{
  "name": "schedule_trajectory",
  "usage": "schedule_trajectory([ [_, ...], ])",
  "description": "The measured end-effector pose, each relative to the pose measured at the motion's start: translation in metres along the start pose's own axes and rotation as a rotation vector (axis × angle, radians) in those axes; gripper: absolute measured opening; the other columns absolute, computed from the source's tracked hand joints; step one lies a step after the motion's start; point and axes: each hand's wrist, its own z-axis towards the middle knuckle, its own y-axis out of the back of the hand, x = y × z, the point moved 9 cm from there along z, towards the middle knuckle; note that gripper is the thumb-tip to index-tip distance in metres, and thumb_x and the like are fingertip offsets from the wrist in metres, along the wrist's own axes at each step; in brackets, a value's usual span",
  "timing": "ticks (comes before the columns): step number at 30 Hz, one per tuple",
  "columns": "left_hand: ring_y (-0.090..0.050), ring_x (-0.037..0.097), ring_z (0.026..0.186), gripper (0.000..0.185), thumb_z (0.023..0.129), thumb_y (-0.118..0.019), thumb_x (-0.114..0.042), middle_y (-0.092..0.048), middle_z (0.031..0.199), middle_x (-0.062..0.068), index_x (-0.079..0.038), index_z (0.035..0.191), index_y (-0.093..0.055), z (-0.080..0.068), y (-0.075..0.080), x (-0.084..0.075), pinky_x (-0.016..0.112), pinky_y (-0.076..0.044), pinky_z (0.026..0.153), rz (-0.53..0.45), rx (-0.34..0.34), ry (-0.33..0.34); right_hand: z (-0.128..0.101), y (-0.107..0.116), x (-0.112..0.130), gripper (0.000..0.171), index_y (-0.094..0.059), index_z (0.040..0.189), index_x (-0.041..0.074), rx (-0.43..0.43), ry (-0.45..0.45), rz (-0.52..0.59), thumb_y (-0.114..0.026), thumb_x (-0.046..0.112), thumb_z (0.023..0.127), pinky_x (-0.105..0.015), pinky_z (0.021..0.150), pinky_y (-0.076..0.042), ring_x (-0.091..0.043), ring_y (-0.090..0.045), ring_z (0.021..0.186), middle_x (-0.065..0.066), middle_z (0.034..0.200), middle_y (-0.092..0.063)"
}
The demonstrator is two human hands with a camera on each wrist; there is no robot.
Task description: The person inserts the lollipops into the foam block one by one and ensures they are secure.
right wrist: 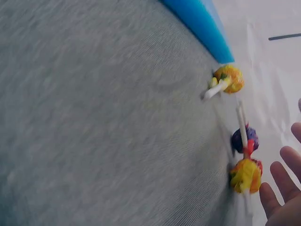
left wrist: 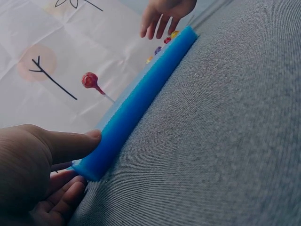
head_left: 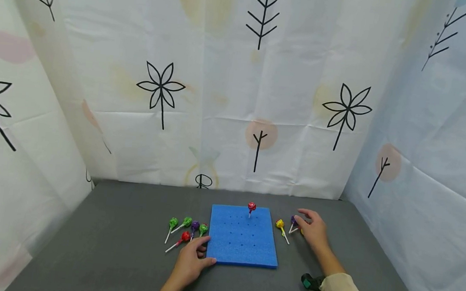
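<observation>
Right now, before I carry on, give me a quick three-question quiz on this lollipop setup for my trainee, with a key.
1. Which colour of lollipop stands in the blue board? A) green B) red C) yellow
2. How many green lollipops lie to the left of the board in the head view?
3. Which of the person's hands holds the board, and at which corner?

Key:
1. B, the red lollipop.
2. Three.
3. The left hand, at the near left corner.

The foam board (head_left: 241,255) looks matt, the lollipop wrappers (right wrist: 245,176) glossy.
</observation>
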Motion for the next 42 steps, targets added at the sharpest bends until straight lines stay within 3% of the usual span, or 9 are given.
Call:
schedule_trajectory([
  [16, -0.060, 0.022, 0.085, 0.061, 0.070, -0.086, -0.010, -0.063, 0.104, 0.011, 0.002, 0.124, -0.061, -0.002, 0.001, -0.001, 0.035, -0.049, 0.072, -0.011, -0.010, -0.031, -0.015, 0.006, -0.027, 0.036, -0.061, 0.122, -0.003, 0.064, -0.077, -0.048, -0.070, 0.011, 0.090, -0.056, 0.098, -0.036, -0.040, -0.049, 0.118, -0.026, 0.125, -0.055],
  [28, -0.060, 0.021, 0.084, 0.060, 0.070, -0.086, -0.010, -0.063, 0.101, 0.009, 0.002, 0.124, -0.062, -0.003, 0.000, -0.001, 0.034, -0.050, 0.072, -0.023, -0.007, -0.043, -0.012, 0.008, -0.021, 0.037, -0.064, 0.114, -0.005, 0.092, 0.037, -0.201, -0.076, 0.005, 0.080, -0.055, 0.085, -0.044, -0.039, -0.059, 0.097, -0.023, 0.106, -0.060],
  [42, -0.060, 0.021, 0.085, 0.061, 0.070, -0.086, -0.011, -0.063, 0.105, 0.010, 0.002, 0.124, -0.062, -0.001, -0.001, 0.001, 0.036, -0.050, 0.072, -0.014, 0.004, -0.019, -0.008, 0.005, -0.023, 0.036, -0.065, 0.111, -0.003, 0.120, 0.038, -0.267, -0.078, 0.007, 0.079, -0.049, 0.076, -0.048, -0.030, -0.059, 0.084, -0.015, 0.095, -0.059],
])
